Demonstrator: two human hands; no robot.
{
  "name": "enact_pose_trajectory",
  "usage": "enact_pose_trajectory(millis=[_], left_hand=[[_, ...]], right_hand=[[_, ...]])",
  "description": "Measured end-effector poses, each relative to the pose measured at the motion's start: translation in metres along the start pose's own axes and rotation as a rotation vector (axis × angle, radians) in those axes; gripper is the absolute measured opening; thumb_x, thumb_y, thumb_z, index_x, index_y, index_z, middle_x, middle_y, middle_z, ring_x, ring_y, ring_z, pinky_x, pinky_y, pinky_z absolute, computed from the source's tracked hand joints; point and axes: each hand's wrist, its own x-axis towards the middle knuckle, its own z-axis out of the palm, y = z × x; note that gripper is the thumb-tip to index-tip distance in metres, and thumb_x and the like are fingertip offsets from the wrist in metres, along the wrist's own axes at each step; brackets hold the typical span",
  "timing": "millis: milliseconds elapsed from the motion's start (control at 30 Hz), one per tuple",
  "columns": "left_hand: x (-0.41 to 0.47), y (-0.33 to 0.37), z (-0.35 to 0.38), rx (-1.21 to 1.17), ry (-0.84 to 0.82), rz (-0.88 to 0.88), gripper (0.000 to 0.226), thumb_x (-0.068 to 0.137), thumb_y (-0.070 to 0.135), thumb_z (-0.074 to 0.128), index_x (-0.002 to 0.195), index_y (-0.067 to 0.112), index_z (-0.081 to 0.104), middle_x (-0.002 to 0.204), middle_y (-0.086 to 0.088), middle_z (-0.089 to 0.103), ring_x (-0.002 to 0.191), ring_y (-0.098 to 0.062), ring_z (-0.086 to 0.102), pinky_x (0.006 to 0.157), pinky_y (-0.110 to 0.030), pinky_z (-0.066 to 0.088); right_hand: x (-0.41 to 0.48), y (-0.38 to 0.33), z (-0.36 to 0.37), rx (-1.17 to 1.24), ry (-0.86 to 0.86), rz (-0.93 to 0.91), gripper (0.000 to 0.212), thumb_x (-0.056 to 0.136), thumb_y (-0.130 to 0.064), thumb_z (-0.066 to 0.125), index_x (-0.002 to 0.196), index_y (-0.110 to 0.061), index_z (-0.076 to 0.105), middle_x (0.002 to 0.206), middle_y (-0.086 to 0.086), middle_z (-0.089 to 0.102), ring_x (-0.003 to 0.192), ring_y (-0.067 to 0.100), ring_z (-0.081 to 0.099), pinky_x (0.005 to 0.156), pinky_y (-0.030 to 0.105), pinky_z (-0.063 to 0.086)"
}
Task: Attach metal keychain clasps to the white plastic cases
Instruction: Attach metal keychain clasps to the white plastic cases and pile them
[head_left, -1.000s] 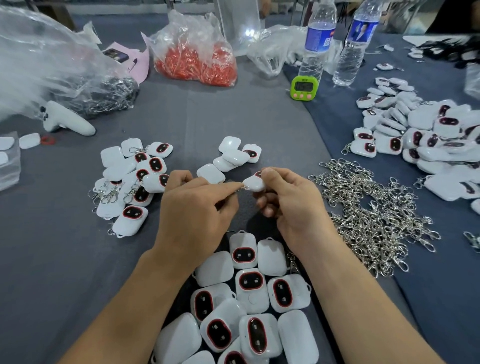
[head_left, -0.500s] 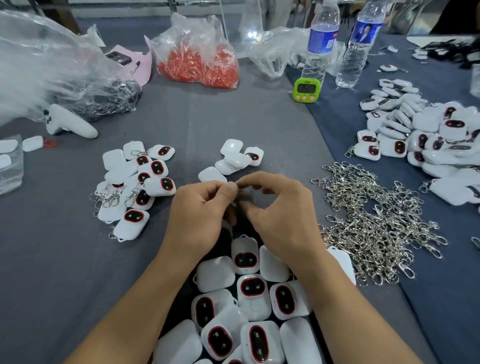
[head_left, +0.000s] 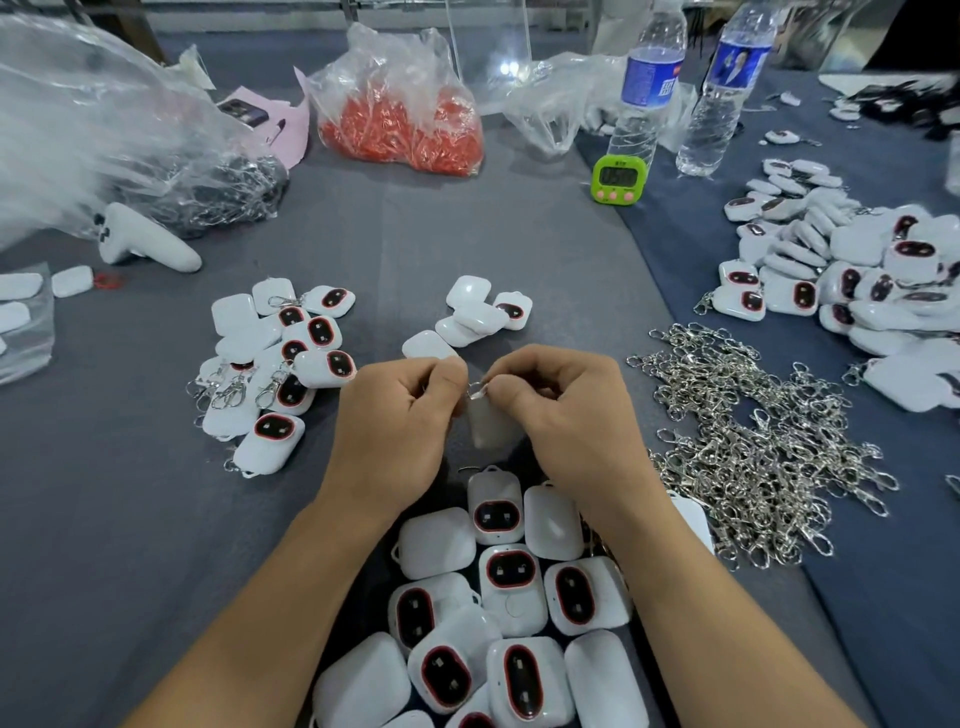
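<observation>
**Clasp meets case at mid-table**

Over the middle of the table, the left hand pinches a metal clasp. The right hand pinches the white case at its top. Loose clasps lie heaped toward the right edge.

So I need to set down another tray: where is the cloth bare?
Bare: between the red bag and the small case cluster, and near left below the clasped cases. Crowded: the clasp heap, the right-hand case pile.
</observation>
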Motion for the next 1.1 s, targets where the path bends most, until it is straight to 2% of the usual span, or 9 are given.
enact_pose_trajectory(millis=[100,200,267,467,633,733,800,967,1100], left_hand=[[0.001,-0.001,0.001,-0.004,0.004,-0.015,0.05,0.092,0.037,0.054,0.055,0.005,0.048,0.05,-0.011,0.044,0.048,-0.01,0.035,0.046,-0.035,0.033],[0.003,-0.003,0.0,-0.036,0.009,-0.057,0.049,0.09,0.037,0.054,0.055,0.005,0.047,0.045,-0.001,0.038,0.046,-0.01,0.033,0.044,-0.028,0.03],[0.004,-0.002,0.0,-0.073,0.003,-0.08,0.049,0.089,0.036,0.055,0.055,0.003,0.045,0.045,0.003,0.035,0.045,-0.011,0.03,0.043,-0.023,0.028],[0.004,0.002,0.001,-0.143,-0.044,-0.087,0.046,0.089,0.032,0.055,0.052,0.007,0.042,0.045,0.006,0.037,0.046,-0.011,0.031,0.045,-0.024,0.029],[0.003,0.003,0.003,-0.109,-0.087,-0.069,0.048,0.09,0.035,0.054,0.052,0.008,0.045,0.044,0.006,0.039,0.047,-0.012,0.035,0.049,-0.03,0.031],[0.003,0.003,0.002,-0.058,-0.068,-0.04,0.05,0.091,0.037,0.054,0.056,0.003,0.043,0.046,-0.002,0.036,0.049,-0.012,0.033,0.048,-0.035,0.031],[0.003,0.004,0.002,-0.066,-0.045,-0.049,0.051,0.091,0.038,0.055,0.056,0.003,0.041,0.048,0.002,0.034,0.05,-0.011,0.031,0.047,-0.032,0.029],[0.003,0.003,0.001,-0.121,-0.074,-0.104,0.046,0.086,0.032,0.054,0.044,0.017,0.045,0.042,0.009,0.037,0.043,-0.01,0.032,0.044,-0.024,0.029],[0.004,0.004,0.0,-0.119,-0.088,-0.099,0.042,0.083,0.03,0.054,0.046,0.014,0.042,0.043,0.004,0.036,0.044,-0.011,0.031,0.043,-0.027,0.029]], right_hand=[[-0.001,0.0,-0.001,-0.008,-0.06,0.026,0.012,0.086,-0.013,0.073,0.076,-0.02,0.076,0.07,-0.009,0.073,0.064,0.0,0.062,0.062,0.014,0.047],[-0.005,-0.002,0.001,-0.048,-0.107,-0.003,0.009,0.079,-0.016,0.079,0.075,-0.023,0.076,0.067,-0.01,0.072,0.061,0.0,0.064,0.06,0.014,0.048],[-0.006,-0.003,0.001,-0.063,-0.08,-0.019,0.013,0.078,-0.012,0.079,0.074,-0.024,0.076,0.065,-0.012,0.071,0.059,-0.003,0.063,0.059,0.01,0.046],[-0.007,-0.007,0.005,-0.049,0.035,-0.075,0.026,0.08,-0.001,0.072,0.068,-0.024,0.075,0.06,-0.016,0.068,0.057,-0.003,0.058,0.058,0.008,0.041],[-0.008,-0.006,0.01,0.097,0.119,-0.033,0.023,0.081,0.004,0.07,0.068,-0.014,0.074,0.061,-0.006,0.068,0.055,0.0,0.053,0.055,0.014,0.042],[-0.007,-0.004,0.012,0.202,0.071,0.058,0.028,0.085,0.004,0.069,0.066,-0.016,0.072,0.064,-0.004,0.069,0.06,0.006,0.058,0.06,0.021,0.048],[-0.006,-0.004,0.011,0.274,0.009,0.15,0.026,0.087,0.001,0.069,0.068,-0.016,0.074,0.067,-0.002,0.071,0.063,0.009,0.06,0.062,0.026,0.05],[-0.007,-0.005,0.009,-0.026,0.087,-0.073,0.019,0.079,-0.006,0.073,0.076,-0.025,0.076,0.07,-0.013,0.074,0.066,0.001,0.069,0.065,0.016,0.054],[-0.009,-0.004,0.005,-0.216,0.054,-0.221,0.016,0.08,-0.013,0.074,0.082,-0.029,0.076,0.072,-0.019,0.072,0.069,0.006,0.07,0.067,0.024,0.056]])
